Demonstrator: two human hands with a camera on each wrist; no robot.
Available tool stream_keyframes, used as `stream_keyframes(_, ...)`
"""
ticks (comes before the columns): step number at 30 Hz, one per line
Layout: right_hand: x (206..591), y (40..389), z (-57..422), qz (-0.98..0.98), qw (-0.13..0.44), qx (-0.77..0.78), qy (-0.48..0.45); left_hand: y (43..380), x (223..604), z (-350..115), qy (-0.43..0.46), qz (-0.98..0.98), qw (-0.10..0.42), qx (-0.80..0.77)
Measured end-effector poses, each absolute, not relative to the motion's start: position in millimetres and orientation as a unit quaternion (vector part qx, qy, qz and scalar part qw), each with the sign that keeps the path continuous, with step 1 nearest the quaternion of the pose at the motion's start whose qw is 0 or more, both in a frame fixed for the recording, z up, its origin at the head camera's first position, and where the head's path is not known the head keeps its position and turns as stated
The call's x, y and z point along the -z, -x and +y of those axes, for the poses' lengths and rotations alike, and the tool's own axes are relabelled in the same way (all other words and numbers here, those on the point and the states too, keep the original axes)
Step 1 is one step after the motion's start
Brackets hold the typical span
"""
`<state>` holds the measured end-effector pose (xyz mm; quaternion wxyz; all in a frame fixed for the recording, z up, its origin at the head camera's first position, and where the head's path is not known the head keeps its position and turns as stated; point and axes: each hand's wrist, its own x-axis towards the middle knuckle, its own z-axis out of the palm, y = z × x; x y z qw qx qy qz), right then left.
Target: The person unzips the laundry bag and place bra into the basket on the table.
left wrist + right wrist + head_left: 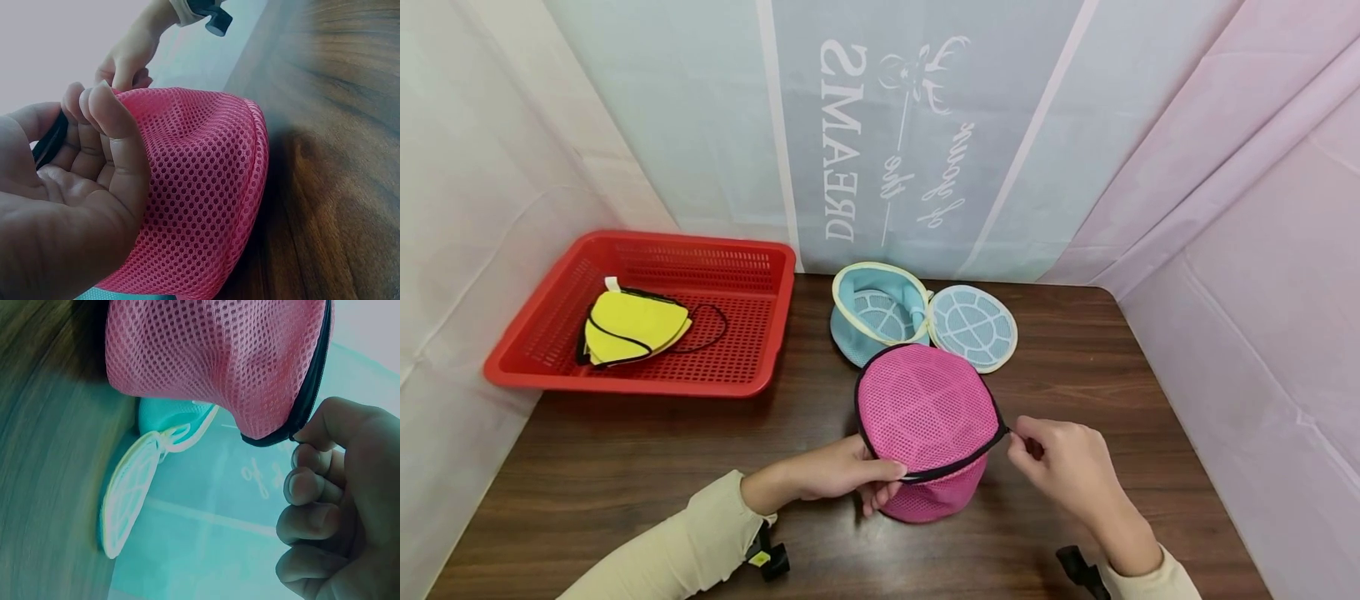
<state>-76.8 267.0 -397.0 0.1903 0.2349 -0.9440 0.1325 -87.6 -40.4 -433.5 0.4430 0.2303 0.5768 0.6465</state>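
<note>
A round pink mesh laundry bag (928,408) with black zipper trim stands on the table, its lid lying over the top. My left hand (842,473) grips the trim at the bag's front left, thumb on top and fingers beneath; in the left wrist view black trim (51,142) runs between thumb and fingers. To the bag's right, my right hand (1067,462) pinches the zipper pull at the trim's corner between thumb and forefinger, with the other fingers curled, as the right wrist view shows beside the pink mesh (212,356).
Behind the pink bag sits a light blue mesh bag (844,336) with yellow trim, its lid (973,327) folded open to the right. A red plastic basket (760,367) at the left holds a folded yellow item (632,325) with black edging. Curtains (1037,125) surround the wooden table (1075,367).
</note>
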Motion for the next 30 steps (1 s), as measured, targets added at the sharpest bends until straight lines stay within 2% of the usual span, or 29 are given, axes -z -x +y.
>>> stream_keyframes(30, 395.8, 67.8, 263.9, -0.948, 0.170, -0.142, -0.228, 89.7, 435.3, -42.5, -0.218, 0.575, 0.442, -0.654)
